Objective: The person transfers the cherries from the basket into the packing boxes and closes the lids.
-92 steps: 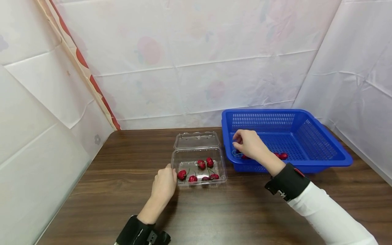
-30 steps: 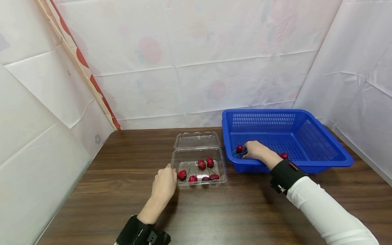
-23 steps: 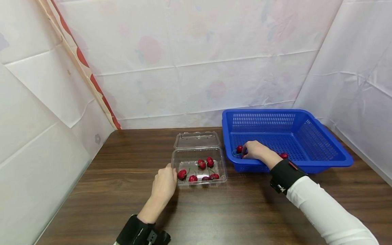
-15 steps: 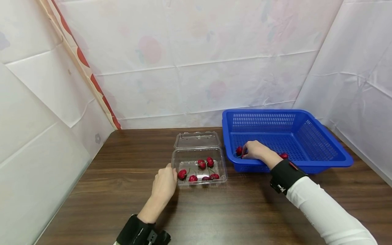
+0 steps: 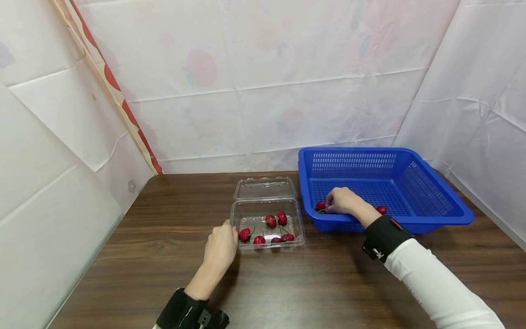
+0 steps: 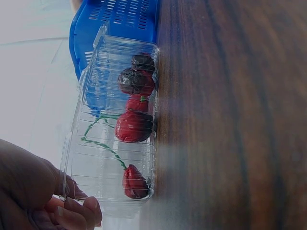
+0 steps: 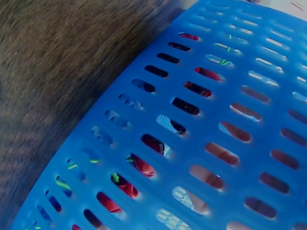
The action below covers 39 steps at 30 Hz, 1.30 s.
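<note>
My left hand (image 5: 220, 246) pinches the left rim of a clear plastic clamshell box (image 5: 267, 206), thumb and fingers on its edge in the left wrist view. Several red cherries with green stems lie in the box, among them one cherry (image 6: 134, 126) against its side wall. Inside the blue basket (image 5: 435, 201), my right hand (image 5: 344, 201) reaches down with bent fingers among cherries at the near left corner. One cherry (image 5: 320, 206) shows just left of the fingertips. In the right wrist view the basket wall covers most of that hand, so its grip is hidden.
The box's lid (image 5: 265, 188) stands folded back behind it. Right of my right wrist another cherry (image 5: 381, 210) lies in the basket. Both containers stand on a dark wooden table (image 5: 181, 214), with white patterned cloth (image 5: 255, 91) hanging behind and at the sides.
My right hand has gone from above the basket's left side down among the cherries. The cherry beside its fingertips has shifted slightly toward the near wall. The left hand stays on the box.
</note>
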Available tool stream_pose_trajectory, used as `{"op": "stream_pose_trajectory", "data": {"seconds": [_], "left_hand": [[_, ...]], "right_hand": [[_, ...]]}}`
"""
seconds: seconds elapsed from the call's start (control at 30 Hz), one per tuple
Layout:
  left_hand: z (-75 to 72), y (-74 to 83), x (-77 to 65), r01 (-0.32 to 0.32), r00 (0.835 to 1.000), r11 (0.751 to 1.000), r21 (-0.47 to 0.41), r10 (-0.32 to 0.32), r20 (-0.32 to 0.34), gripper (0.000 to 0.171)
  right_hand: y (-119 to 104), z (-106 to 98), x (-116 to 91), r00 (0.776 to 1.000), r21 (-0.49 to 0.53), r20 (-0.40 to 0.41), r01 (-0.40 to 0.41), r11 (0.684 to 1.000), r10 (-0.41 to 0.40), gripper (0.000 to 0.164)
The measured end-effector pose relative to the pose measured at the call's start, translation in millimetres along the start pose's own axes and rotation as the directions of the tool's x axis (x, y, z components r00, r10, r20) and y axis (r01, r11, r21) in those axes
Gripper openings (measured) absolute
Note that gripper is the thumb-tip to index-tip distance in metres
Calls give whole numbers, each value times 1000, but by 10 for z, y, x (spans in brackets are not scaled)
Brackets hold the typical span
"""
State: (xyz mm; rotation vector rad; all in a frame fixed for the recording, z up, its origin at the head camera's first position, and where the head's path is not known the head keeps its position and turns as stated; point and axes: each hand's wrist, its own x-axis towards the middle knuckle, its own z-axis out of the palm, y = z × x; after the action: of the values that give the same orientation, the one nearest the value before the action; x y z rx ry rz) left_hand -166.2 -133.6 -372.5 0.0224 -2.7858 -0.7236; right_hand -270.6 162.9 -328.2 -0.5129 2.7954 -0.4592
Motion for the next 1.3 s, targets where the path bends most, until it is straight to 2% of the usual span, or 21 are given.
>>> {"op": "stream_pose_trajectory", "data": {"seconds": [0.53, 1.0, 1.3], "left_hand": [[-10, 2, -7, -3, 1000, 1000, 0, 3, 7, 25], [-23, 8, -11, 3, 1000, 1000, 0, -3, 6, 25], [-16, 9, -9, -5, 1000, 1000, 1, 5, -6, 23]], "right_hand": [[33, -88, -135, 994, 10, -85, 67, 998, -66, 11], [26, -209, -321, 990, 115, -142, 23, 993, -7, 11], [-39, -254, -430, 971, 108, -239, 53, 993, -26, 12]]}}
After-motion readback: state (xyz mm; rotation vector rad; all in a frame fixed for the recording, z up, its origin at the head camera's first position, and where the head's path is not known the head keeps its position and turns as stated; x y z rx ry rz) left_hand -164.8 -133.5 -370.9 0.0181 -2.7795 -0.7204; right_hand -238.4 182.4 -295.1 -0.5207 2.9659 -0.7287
